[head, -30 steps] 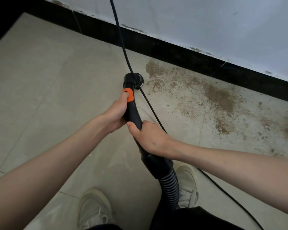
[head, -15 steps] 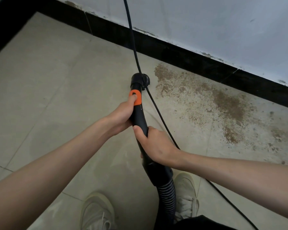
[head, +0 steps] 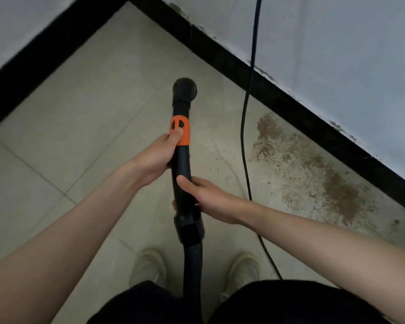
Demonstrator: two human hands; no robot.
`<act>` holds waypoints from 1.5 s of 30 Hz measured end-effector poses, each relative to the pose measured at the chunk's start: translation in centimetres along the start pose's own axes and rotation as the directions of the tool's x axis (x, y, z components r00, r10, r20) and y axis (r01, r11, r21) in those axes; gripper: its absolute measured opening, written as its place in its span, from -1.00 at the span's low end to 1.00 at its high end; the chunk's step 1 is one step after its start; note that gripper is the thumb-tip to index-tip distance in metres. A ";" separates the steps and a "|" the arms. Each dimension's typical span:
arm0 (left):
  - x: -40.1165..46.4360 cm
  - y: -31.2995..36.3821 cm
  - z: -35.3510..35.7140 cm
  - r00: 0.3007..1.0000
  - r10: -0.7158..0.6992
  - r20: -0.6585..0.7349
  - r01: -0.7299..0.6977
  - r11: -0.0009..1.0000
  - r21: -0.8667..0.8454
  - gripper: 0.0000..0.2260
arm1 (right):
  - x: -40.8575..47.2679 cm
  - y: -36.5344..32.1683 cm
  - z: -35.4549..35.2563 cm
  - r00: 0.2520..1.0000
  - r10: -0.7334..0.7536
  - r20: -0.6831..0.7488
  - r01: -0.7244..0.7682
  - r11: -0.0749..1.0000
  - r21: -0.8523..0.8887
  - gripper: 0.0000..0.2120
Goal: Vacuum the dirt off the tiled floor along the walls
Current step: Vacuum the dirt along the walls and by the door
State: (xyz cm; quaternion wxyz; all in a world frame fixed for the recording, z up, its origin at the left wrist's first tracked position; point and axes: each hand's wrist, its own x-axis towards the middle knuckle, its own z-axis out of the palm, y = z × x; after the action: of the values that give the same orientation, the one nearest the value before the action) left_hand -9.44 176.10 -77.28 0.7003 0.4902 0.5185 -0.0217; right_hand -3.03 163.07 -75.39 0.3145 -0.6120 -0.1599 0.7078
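arms: bare from forearm to wrist, no sleeves, no watch or rings showing | left hand (head: pixel 158 157), right hand (head: pixel 205 198): ungloved | legwear: black (head: pixel 278 302) | shoes: pale beige, low-cut, laced (head: pixel 149 268)

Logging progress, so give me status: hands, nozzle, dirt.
Left hand and right hand grip wand. Nozzle off dirt patch. Cord between them.

Nozzle mouth (head: pixel 185 88) faces away, unseen; cord (head: pixel 246 141) cut off at top edge.
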 end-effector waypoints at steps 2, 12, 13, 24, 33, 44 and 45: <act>-2.2 2.2 -0.5 0.999 0.020 -0.035 -0.020 1.000 -0.004 -0.71 | -1.4 -2.4 0.3 1.000 0.021 0.019 -0.021 1.000 -0.006 -0.65; -17.6 13.3 -1.4 0.982 0.028 -0.188 -0.044 0.996 -0.079 -0.70 | -14.1 -13.4 3.7 0.995 0.066 0.079 -0.052 0.984 -0.169 -0.58; -19.2 14.2 -1.3 0.980 0.032 -0.195 -0.052 0.994 -0.097 -0.69 | -15.5 -14.2 3.8 0.994 0.066 0.085 -0.051 0.985 -0.167 -0.60; -32.5 20.9 2.3 0.947 0.153 -0.281 -0.182 0.980 -0.079 -0.79 | -27.5 -21.2 4.6 0.995 0.006 0.096 -0.006 1.000 -0.005 -0.53; -40.3 19.5 4.6 0.940 0.227 -0.253 -0.233 0.972 0.008 -0.81 | -34.6 -18.8 7.4 0.996 -0.081 -0.024 0.083 0.990 0.116 -0.66; -48.1 19.3 8.2 0.933 0.309 -0.182 -0.315 0.949 -0.002 -0.76 | -43.3 -16.9 8.9 0.986 -0.128 -0.104 0.146 0.971 0.191 -0.74; -48.4 19.4 8.5 0.930 0.319 -0.181 -0.323 0.946 0.005 -0.76 | -43.7 -16.9 8.9 0.985 -0.136 -0.107 0.155 0.967 0.201 -0.76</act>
State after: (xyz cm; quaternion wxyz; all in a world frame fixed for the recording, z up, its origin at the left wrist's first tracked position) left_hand -15.29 157.02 -28.38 0.6508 0.5595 0.4928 0.1438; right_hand -5.12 149.13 -29.81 0.4352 -0.5942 -0.1146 0.6666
